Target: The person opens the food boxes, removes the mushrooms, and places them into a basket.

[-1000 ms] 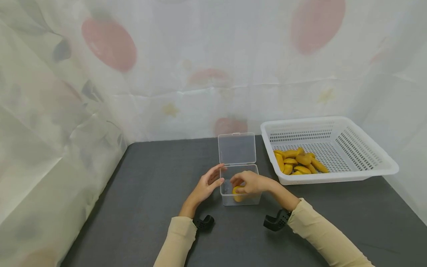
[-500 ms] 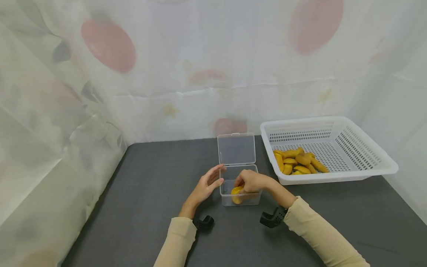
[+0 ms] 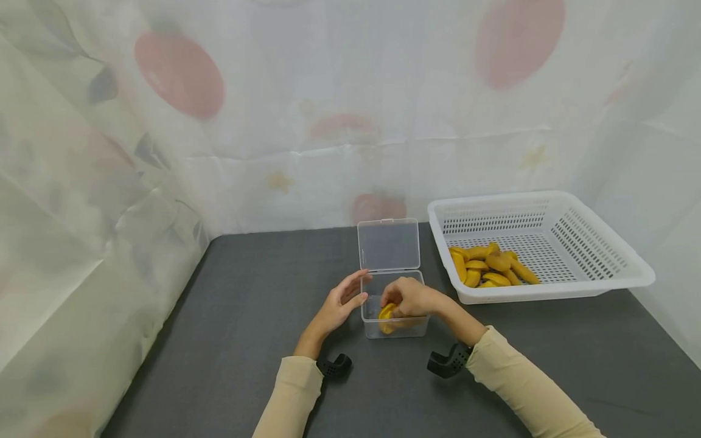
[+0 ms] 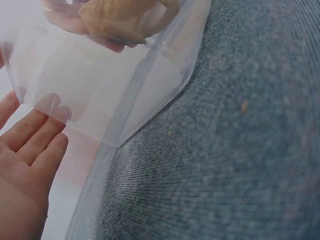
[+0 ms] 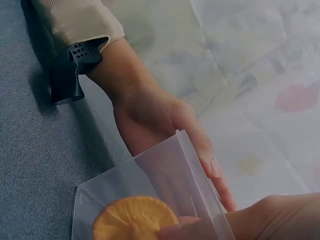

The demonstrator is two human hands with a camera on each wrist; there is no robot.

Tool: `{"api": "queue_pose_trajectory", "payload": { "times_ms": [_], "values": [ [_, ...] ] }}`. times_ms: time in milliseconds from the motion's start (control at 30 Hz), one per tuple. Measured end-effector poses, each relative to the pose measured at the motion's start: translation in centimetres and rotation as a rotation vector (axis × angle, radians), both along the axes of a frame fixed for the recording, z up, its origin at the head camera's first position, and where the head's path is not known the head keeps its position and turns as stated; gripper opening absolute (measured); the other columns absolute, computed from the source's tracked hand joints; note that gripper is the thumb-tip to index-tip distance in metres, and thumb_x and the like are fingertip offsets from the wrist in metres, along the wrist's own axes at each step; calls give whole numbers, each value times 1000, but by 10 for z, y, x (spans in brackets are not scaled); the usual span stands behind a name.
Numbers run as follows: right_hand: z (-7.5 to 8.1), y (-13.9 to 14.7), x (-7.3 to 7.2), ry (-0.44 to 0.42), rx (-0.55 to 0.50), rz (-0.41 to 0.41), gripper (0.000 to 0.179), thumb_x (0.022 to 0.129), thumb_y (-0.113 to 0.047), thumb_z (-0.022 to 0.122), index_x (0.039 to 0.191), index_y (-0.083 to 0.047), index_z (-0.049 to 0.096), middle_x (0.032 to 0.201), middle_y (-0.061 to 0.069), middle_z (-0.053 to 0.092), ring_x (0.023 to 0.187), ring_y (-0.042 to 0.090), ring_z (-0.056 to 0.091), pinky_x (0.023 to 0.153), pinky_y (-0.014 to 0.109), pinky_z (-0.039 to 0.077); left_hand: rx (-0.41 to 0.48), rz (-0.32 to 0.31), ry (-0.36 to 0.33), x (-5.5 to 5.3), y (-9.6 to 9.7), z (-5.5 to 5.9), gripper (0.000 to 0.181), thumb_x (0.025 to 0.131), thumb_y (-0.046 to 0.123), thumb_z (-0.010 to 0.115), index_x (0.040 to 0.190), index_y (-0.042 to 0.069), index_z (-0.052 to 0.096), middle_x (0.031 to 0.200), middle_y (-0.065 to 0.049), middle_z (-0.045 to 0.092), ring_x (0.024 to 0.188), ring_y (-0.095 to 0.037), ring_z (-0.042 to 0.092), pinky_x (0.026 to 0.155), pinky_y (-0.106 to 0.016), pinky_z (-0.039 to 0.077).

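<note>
One orange slice point(image 3: 386, 314) half-hidden by fingers point(image 3: 395, 299).

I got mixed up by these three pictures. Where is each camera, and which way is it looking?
Head: sits on the person's head, looks forward and down at the table, box, basket; both hands and sleeves show.
Left wrist: sits low beside the box, looks along the table; only left hand fingers show.
Right wrist: looks across the box at the left hand; right hand fingertips pinch the orange piece.
All share the box.
</note>
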State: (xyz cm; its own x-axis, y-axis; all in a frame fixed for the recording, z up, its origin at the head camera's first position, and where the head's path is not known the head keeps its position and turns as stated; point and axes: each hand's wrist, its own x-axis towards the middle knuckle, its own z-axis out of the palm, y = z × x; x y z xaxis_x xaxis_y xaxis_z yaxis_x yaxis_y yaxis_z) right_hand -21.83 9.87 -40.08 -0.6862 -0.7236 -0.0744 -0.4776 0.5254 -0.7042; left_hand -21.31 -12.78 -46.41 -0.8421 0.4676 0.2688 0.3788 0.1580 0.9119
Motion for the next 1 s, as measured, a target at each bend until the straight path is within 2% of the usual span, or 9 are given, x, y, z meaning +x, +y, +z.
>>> {"api": "queue_pose_trajectory", "payload": {
  "times_ms": [133, 333, 567, 833, 1000],
  "values": [
    [1, -1, 2, -4, -27, -38, 18, 79, 2, 72, 97, 3, 71, 95, 14, 75, 84, 16, 71, 75, 24, 59, -1, 4, -4, 0, 0, 1, 53, 99, 10, 53, 148, 3, 35, 145, -26, 46, 140, -41, 40, 115, -56, 34],
    [1, -2, 2, 33, -73, -70, 15, 82, -2, 72, 95, 5, 74, 91, 15, 76, 82, 19, 72, 72, 23, 59, -7, 12, -3, 1, 0, 1, 53, 99, 10, 53, 148, 4, 35, 144, -26, 47, 140, -41, 40, 116, -56, 33],
    [2, -2, 3, 78, -71, -105, 12, 84, -4, 72, 94, 0, 75, 91, 13, 76, 82, 18, 72, 73, 25, 59, -5, 11, -1, 1, 0, 2, 52, 99, 10, 53, 148, 4, 35, 144, -26, 47, 139, -41, 41, 115, -56, 33],
    [8, 2, 4, 190, -143, -201, 14, 86, -8, 70, 96, 0, 75, 94, 14, 76, 88, 27, 71, 78, 35, 60, -16, 5, 6, 1, 0, 2, 53, 99, 11, 52, 148, 3, 34, 144, -26, 47, 139, -41, 41, 116, -56, 33],
    [15, 5, 5, 204, -197, -264, 15, 86, -9, 70, 97, 0, 75, 93, 16, 76, 86, 28, 72, 75, 34, 61, -12, 2, 2, 1, 0, 1, 53, 99, 12, 52, 148, 3, 34, 144, -25, 47, 139, -41, 41, 116, -56, 33]
  ]
}}
